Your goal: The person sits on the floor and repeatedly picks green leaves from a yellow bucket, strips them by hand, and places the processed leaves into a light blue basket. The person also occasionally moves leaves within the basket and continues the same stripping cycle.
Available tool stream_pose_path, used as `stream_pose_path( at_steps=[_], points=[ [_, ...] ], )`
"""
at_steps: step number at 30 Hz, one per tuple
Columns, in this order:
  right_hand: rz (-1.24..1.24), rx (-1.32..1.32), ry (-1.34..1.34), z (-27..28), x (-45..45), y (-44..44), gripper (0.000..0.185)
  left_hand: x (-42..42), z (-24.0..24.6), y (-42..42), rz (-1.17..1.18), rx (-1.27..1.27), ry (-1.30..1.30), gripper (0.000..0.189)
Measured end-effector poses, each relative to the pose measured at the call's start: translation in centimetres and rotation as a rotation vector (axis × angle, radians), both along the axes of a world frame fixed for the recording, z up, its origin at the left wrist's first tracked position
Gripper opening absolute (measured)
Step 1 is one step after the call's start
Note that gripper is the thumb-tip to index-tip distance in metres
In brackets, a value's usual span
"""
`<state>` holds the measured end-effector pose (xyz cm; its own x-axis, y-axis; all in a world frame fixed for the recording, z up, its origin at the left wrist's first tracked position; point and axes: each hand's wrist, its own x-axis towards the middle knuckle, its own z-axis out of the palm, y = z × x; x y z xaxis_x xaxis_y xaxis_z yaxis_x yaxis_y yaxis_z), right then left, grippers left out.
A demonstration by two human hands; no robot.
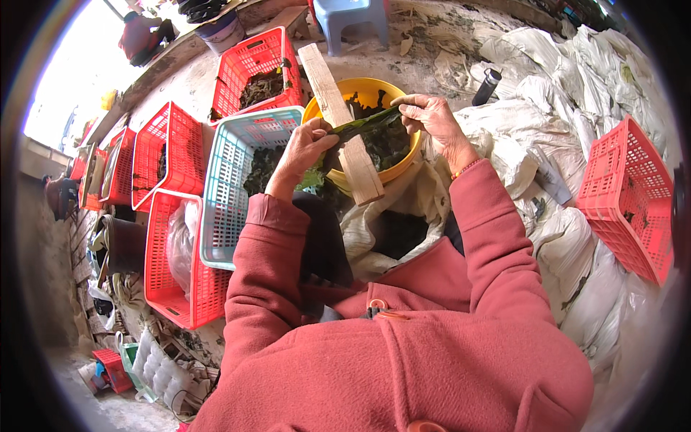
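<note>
A dark green strip of seaweed, likely kelp (367, 123), is stretched between my two hands. My left hand (302, 154) pinches its left end, and my right hand (434, 124) pinches the right end, slightly higher. Beneath the strip a wooden board (329, 89) lies across the rim of a yellow tub (413, 154). Dark seaweed pieces (386, 143) fill part of the tub. Left of it stands a light blue plastic crate (224, 183) holding more dark seaweed (264, 167), partly hidden by my left hand and sleeve.
Red crates (167, 151) stand to the left, one with a clear plastic bag (182, 243). Another red crate (629, 202) is tilted at right, by white woven sacks (561, 237). A black bottle (487, 86) and a blue stool (351, 19) are farther off. A person (143, 38) sits at upper left.
</note>
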<state>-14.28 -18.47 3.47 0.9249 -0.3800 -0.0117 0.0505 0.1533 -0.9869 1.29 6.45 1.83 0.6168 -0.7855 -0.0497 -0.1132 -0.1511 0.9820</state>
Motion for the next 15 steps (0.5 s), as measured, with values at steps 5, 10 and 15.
stream_pose_path(
  at_steps=[5,10,15],
  points=[
    [0.003,0.104,0.038,-0.5,-0.3,0.0,0.019,-0.3,0.1,-0.1,0.018,-0.025,0.066,0.014],
    [-0.042,0.001,-0.014,-0.8,0.0,0.6,0.016,-0.1,0.3,0.5,0.021,-0.227,0.186,0.009],
    [-0.127,-0.461,-0.031,-0.6,0.2,1.9,0.013,-0.2,0.1,0.7,0.125,-0.223,0.115,0.009]
  ],
)
